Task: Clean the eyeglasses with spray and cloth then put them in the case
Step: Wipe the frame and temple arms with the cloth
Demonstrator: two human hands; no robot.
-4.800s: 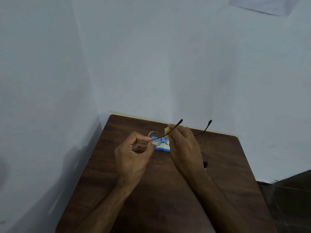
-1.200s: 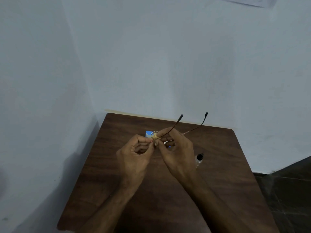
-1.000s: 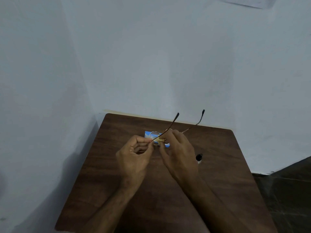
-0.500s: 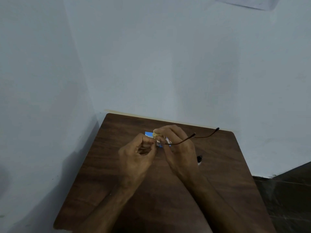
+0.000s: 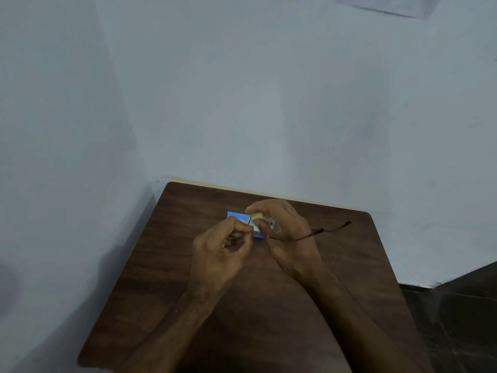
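Glasses (image 5: 295,236) hang just above the blue box (image 5: 236,217) on the table (image 5: 188,265). Your left hand (image 5: 223,251) pinches the frame end and your right hand (image 5: 289,232) pinches the cloth (image 5: 256,216) round a lens. Temples (image 5: 332,229) that stood up a second ago now point right of the box, so you've probably turned them to wipe the other face.

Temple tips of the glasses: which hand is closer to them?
Right. The temple tips jut out just past the right hand, on its outer side. The left hand is off to the other side, with the right hand between it and the tips.
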